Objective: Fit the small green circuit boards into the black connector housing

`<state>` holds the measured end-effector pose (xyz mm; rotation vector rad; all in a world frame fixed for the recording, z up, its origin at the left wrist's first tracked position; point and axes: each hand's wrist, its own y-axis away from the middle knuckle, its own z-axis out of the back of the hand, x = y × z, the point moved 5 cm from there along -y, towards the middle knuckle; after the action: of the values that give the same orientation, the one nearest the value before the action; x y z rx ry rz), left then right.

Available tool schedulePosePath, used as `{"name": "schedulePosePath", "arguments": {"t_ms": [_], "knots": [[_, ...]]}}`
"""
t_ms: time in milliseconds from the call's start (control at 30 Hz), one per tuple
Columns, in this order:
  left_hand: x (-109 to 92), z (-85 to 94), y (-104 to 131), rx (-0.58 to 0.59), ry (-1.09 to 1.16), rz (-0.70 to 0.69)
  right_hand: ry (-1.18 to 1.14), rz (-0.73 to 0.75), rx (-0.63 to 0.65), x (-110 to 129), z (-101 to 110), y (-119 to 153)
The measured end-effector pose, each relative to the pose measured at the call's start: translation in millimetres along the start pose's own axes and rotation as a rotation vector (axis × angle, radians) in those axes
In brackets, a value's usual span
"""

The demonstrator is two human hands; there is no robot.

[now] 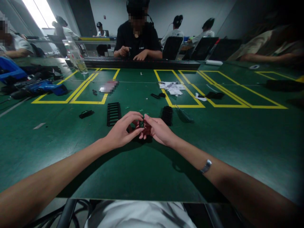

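My left hand (124, 128) and my right hand (159, 128) meet over the green table, both closed on one small dark part with green on it (142, 123). Its exact kind is too small to make out. Left of my hands lies a black slotted plastic rack (113, 114). On the right, close to my right hand, sits a black ribbed block of parts (167, 115). A few tiny green pieces (141, 110) rest on the table just beyond my fingertips. My fingers hide much of the held part.
Farther left are a small black part (86, 114), a blue tool (51, 87) and clear bottles (79, 60). White paper scraps (174, 88) and a clear plastic bag (184, 115) lie to the right. A person in black (137, 41) sits across the table (133, 171).
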<state>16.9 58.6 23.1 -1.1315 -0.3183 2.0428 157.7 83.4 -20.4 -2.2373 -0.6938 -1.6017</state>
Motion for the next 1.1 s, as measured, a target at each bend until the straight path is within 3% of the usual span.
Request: {"name": "schedulePosePath", "arguments": {"t_ms": [1100], "knots": [[2.8, -1.2, -1.3, 0.051, -0.027, -0.056, 0.084, 0.035, 0.041, -4.8, 5.0, 0.5]]}}
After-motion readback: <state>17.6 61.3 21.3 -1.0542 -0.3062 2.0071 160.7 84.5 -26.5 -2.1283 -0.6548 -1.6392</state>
